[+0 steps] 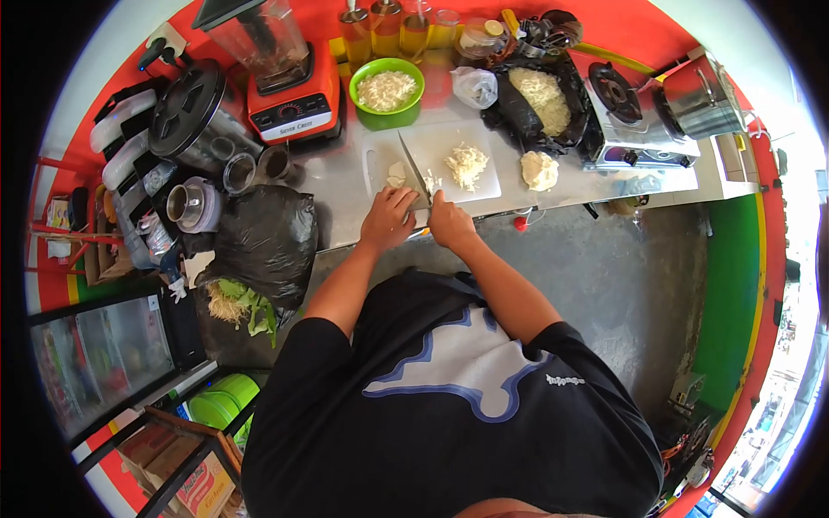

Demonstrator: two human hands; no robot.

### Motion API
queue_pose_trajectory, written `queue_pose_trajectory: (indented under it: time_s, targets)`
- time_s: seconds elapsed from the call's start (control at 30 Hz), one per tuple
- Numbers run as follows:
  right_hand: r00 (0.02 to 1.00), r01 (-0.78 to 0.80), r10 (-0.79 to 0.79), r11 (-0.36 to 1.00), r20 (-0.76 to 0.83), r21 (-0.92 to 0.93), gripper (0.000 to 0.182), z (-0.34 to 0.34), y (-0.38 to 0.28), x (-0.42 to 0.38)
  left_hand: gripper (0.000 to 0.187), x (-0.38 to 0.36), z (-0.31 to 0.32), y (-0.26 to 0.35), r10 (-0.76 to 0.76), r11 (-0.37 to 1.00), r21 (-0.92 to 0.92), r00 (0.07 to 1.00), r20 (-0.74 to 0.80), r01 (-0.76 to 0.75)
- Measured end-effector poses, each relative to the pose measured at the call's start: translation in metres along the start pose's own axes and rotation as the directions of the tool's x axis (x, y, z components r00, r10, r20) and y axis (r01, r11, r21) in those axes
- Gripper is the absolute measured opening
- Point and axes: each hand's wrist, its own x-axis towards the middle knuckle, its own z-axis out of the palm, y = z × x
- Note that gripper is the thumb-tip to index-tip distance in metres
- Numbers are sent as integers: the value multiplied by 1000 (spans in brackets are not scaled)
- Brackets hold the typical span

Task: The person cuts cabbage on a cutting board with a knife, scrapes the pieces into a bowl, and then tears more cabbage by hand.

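Note:
My right hand is wrapped round the handle of a knife, whose long blade points away over a white cutting board. Beside it, my left hand rests at the board's near edge with bent fingers; whatever lies under its fingertips is too hidden to name. Pale slices lie left of the blade. Small cut bits are at the right of the blade, and a heap of pale shreds sits farther right on the board. A whole pale lump stands on the metal counter past the board.
Behind the board is a green bowl of pale pieces, next to a red blender. A black bag bulges at the left edge. An open black bag of shreds and a stove are at the right.

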Motion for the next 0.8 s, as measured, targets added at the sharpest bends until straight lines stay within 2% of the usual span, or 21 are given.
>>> queue_pose_trajectory:
  time_s: [0.03, 0.1, 0.27, 0.37, 0.53, 0.63, 0.8]
  targets:
    - [1000, -2, 2, 1000, -6, -10, 29, -3, 6, -1, 49, 1, 1, 0, 3, 1000, -6, 1000, -10, -3]
    - [993, -101, 106, 993, -61, 66, 31, -7, 16, -6, 50, -1, 0, 1, 37, 998, 49, 998, 50, -39]
    - [984, -116, 118, 993, -132, 25, 27, -19, 40, -6, 50, 1, -5, 5, 83, 987, 127, 993, 89, -94]
    - [981, -131, 145, 985, -126, 112, 31, -18, 44, -4, 49, 3, -3, 4, 100, 983, 144, 992, 79, -110]
    - [990, 106, -89, 980, -107, 167, 37, -14, 37, -8, 46, 1, -3, 3, 96, 988, 109, 989, 110, -108]
    - [990, 115, -101, 982, -103, 148, 39, -13, 33, -10, 45, 3, -3, 5, 94, 989, 100, 986, 137, -108]
    - [995, 68, -60, 992, -79, 107, 36, -15, 26, -14, 44, 4, -2, 8, 101, 983, 145, 991, 89, -113]
